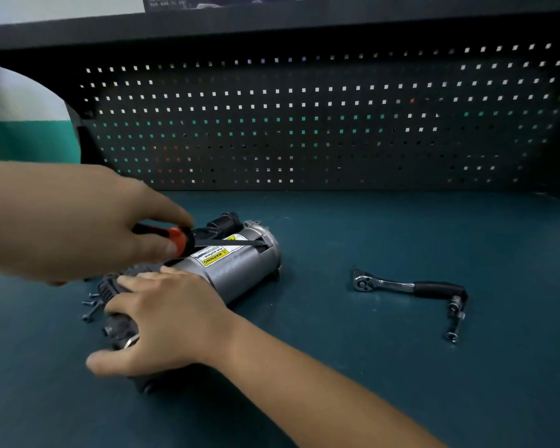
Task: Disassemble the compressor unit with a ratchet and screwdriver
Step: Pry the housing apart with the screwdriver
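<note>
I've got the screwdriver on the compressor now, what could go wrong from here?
1. The screwdriver in the left hand has its tip at a slot near the compressor's end cap; a slip could gouge the casing.
2. The round compressor lies on its side, steadied only by the right hand; it may roll under force.
3. Loose screws lie beside that hand and could get scattered.

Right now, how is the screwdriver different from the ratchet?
The left hand grips the screwdriver over the compressor; the ratchet lies untouched on the bench. The screwdriver's handle is orange and black; the ratchet is shiny metal with a black grip. Both are tools.
</note>
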Demonstrator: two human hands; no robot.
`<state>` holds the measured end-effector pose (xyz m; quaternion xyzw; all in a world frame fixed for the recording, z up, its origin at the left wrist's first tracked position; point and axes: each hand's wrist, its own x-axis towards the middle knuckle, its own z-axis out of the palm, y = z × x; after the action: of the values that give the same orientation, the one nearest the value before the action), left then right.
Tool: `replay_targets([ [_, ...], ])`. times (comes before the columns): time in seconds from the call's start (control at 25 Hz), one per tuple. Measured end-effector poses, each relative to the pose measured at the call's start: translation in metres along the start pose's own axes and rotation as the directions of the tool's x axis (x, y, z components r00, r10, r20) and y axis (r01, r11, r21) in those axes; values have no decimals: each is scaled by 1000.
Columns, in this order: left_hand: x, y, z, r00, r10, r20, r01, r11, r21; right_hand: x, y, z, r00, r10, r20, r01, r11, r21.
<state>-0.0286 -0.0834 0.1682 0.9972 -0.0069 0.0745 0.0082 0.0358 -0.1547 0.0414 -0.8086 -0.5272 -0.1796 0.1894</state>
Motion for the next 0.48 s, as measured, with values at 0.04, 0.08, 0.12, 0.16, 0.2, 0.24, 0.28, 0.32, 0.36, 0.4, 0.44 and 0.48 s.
replay_targets([
  [0.04,-3,-2,4,1000,3,-25,-3,1000,1,0,0,-1,1000,3,-5,-3,1000,18],
  [0.08,-5,-6,8,998,32,-62,-34,999,-38,0,0,-1,1000,3,-19,-2,999,47],
  [0.12,-7,-11,11,996,38,-85,-42,998,-43,-2,-1,-3,1000,3,-22,-1,997,77],
  [0.16,-9,-18,13,990,65,-126,-71,997,-38,-2,-2,-3,999,-9,-33,12,995,94],
  [0.2,-10,-21,15,987,82,-136,-87,996,-26,-1,-1,-3,1000,-2,-20,4,994,113],
  [0.24,-13,-22,16,988,93,-127,-96,995,-17,1,-1,-4,1000,-11,-26,14,992,123],
  [0.28,-12,-22,16,986,110,-128,-112,994,-8,2,-1,-6,1000,1,-15,1,992,125],
  [0.32,-11,-22,16,981,132,-144,-135,991,-8,3,-1,-7,1000,0,-12,1,994,109],
  [0.36,-8,-23,16,978,147,-151,-152,988,-23,1,-1,-8,1000,-15,8,15,997,82],
  [0.4,-5,-21,14,984,131,-120,-132,991,1,-5,1,-9,998,-58,23,57,997,49],
  [0.44,-2,-21,12,990,102,-100,-98,994,40,-14,1,-11,993,-109,42,107,993,52],
  [0.48,1,-20,11,994,74,-84,-65,992,107,-27,3,-14,980,-197,-34,199,978,69],
])
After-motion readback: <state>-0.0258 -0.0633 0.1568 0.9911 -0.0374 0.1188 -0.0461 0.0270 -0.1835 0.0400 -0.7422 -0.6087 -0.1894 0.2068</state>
